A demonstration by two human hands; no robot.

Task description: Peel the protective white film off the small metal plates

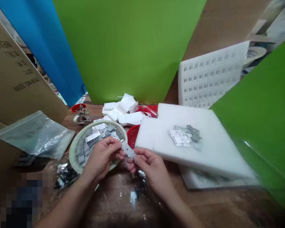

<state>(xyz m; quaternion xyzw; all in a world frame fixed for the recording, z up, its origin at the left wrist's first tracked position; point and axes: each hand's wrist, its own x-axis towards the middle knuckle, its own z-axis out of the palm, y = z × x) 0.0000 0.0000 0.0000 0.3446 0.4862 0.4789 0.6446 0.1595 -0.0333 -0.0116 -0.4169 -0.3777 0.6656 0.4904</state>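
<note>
1. Head view, the only 1 here: both hands meet low in the middle over the wooden table [204, 202]. The left hand [102, 155] has its fingers curled in and pinches 1 end of a small metal plate [129, 151].
2. The right hand [150, 165] is curled the same way, thumb and fingertips nipping the plate's other end, so the plate sits between the 2 hands, just in front of the round bowl [72, 148].
3. That bowl is full of similar grey plates and touches the left hand's back edge.
4. A red basket [133, 134] peeks out behind the plate, half under a white foam slab [213, 152].
5. A loose pile of plates [185, 135] lies on the slab, well apart from the hands.
6. Far left there's a plastic bag [35, 134], with a patterned mug [81, 114] behind the bowl.
</note>
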